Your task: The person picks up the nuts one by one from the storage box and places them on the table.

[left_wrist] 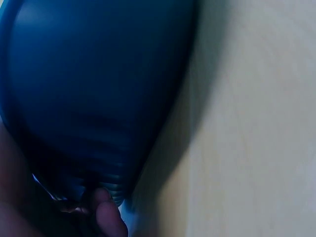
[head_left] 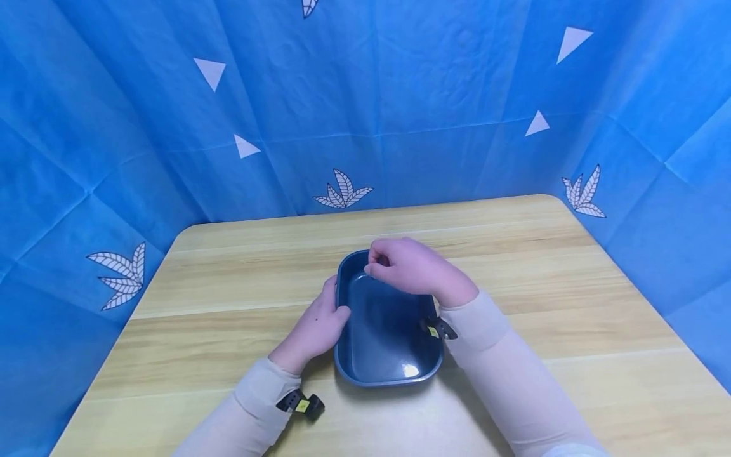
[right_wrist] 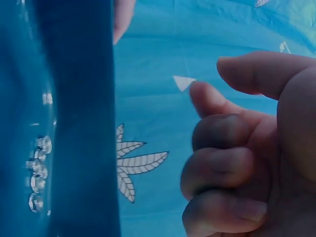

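A dark blue rectangular tray (head_left: 382,330) with rounded corners and raised walls is near the table's middle. Its left wall is gripped by my left hand (head_left: 320,324), thumb over the rim and fingers outside. Over the tray's far right part is my right hand (head_left: 414,266), hiding some of the rim. In the right wrist view its lower fingers (right_wrist: 217,170) curl loosely, thumb and index apart, nothing between them. Several small clear shiny pieces (right_wrist: 37,182) lie inside the tray there; their kind is too blurred to tell. The left wrist view shows the tray's outer side (left_wrist: 98,64).
The tray is over a light wood-grain table (head_left: 228,343) with rounded far corners. Blue cloth (head_left: 434,82) with white leaf and triangle prints hangs behind and at both sides. Each wrist wears a black strap, the left one carrying a small black camera (head_left: 314,407).
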{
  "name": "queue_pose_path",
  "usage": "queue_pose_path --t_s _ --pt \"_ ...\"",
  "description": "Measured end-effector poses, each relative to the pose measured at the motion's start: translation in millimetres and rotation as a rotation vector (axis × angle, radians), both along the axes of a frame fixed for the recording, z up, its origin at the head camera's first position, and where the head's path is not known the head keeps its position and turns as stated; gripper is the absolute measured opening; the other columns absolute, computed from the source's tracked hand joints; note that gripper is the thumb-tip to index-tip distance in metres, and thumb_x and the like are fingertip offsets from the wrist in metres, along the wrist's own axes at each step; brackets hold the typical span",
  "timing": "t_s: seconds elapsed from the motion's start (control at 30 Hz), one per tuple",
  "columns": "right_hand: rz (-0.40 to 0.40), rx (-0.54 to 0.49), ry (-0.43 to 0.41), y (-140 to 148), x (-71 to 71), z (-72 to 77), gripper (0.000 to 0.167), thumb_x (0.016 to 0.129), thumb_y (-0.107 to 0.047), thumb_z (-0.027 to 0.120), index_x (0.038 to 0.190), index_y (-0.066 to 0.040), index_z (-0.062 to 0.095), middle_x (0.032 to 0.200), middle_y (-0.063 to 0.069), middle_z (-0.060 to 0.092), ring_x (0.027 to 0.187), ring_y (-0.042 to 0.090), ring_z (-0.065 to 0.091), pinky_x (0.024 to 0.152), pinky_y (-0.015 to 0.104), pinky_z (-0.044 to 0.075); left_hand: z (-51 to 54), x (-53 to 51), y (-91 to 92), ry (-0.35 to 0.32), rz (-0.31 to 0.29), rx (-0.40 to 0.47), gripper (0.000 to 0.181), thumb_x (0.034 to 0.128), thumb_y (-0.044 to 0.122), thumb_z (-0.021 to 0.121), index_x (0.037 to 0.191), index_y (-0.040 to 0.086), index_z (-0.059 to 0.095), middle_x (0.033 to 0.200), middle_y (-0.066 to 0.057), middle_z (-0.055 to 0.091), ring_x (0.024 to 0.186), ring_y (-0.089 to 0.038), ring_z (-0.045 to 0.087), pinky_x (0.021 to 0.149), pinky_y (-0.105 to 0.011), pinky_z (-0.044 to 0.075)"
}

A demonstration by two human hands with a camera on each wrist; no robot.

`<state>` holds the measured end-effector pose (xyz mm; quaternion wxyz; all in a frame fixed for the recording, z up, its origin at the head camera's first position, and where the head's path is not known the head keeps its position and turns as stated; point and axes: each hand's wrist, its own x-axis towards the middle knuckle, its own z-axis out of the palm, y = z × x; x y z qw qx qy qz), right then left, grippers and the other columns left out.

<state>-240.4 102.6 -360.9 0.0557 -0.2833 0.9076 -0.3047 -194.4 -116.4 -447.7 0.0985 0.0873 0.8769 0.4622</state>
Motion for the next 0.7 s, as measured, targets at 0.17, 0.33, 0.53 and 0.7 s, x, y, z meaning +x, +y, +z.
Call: queue_pose_path --t_s 0.17,0.33,0.53,0.7 --pt "0.016 0.072 -0.049 -3 -3.2 -6.9 0.013 0.098 -0.032 0.063 0.095 -0.020 0.068 0.074 -0.004 0.059 0.069 0.016 0.056 0.062 0.033 0.047 0.4 0.1 -0.5 0.004 0.001 -0.005 0.066 0.1008 0.018 0.045 0.160 0.010 0.016 0.159 -0.009 0.036 0.141 -0.030 0.041 0.112 -0.057 0.035" --pt "-0.024 0.170 -0.080 -4 -6.5 -15.9 0.021 0.098 -0.035 0.063 0.107 -0.018 0.072 0.088 -0.005 0.066 0.079 0.016 0.059 0.071 0.033 0.050 2.0 0.7 -0.1 -0.006 -0.003 0.008 0.066 0.1012 0.018 0.045 0.160 0.010 0.016 0.159 -0.009 0.036 0.141 -0.030 0.042 0.111 -0.057 0.037" --pt "-0.035 0.277 -0.105 -4 -11.4 -26.3 0.037 0.098 -0.038 0.062 0.123 -0.013 0.071 0.113 -0.001 0.070 0.097 0.016 0.062 0.090 0.037 0.053 2.2 1.3 0.4 -0.004 -0.008 0.015 0.066 0.1011 0.018 0.045 0.160 0.011 0.017 0.159 -0.009 0.037 0.140 -0.030 0.043 0.110 -0.057 0.038" --pt "-0.017 0.329 -0.117 -5 -13.9 -30.2 0.040 0.097 -0.037 0.063 0.125 -0.009 0.071 0.114 0.002 0.070 0.099 0.017 0.063 0.093 0.039 0.053 1.8 1.5 0.4 -0.001 -0.012 0.024 0.066 0.1011 0.018 0.045 0.161 0.012 0.017 0.159 -0.009 0.037 0.139 -0.030 0.044 0.109 -0.056 0.040"
